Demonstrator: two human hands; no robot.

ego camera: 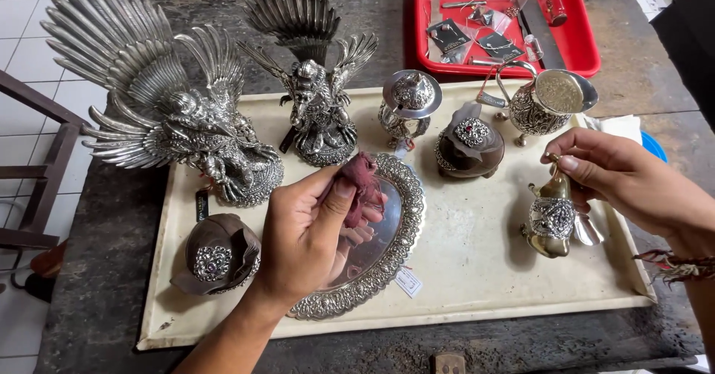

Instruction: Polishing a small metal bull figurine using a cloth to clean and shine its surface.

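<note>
Cloth [363,180], a dark red wad, sits pinched between the thumb and fingers [344,192] of the left hand [302,236], held just over the mirror [376,240]. That mirror is a round one with an embossed silver rim, lying flat on a cream board [477,285] at its front middle; the hand and cloth show reflected in the glass. A small white tag [408,282] lies at the mirror's lower right edge.

The right hand [625,180] is at the board's right side, its fingers [577,164] pressed together on the top of a small brass pot [553,218] with a silver band, pinching its tip. The pot stands upright on the board, well apart from the mirror.

Along the back of the board stand two silver winged figures: a large one [171,113] at the left, a smaller one [313,84] beside it. Next come a lidded silver jar [408,106], a dark shell box [469,147] with a silver ornament on its lid, and a silver jug [547,102] at the far right. A second dark shell box [216,255] lies at the front left, just beside the left wrist.

The board rests on a dark, worn bench [112,255]. Behind it, a red tray [581,46] holds small bags, glass vials and tools. Pale floor tiles [30,61] show at the left.
</note>
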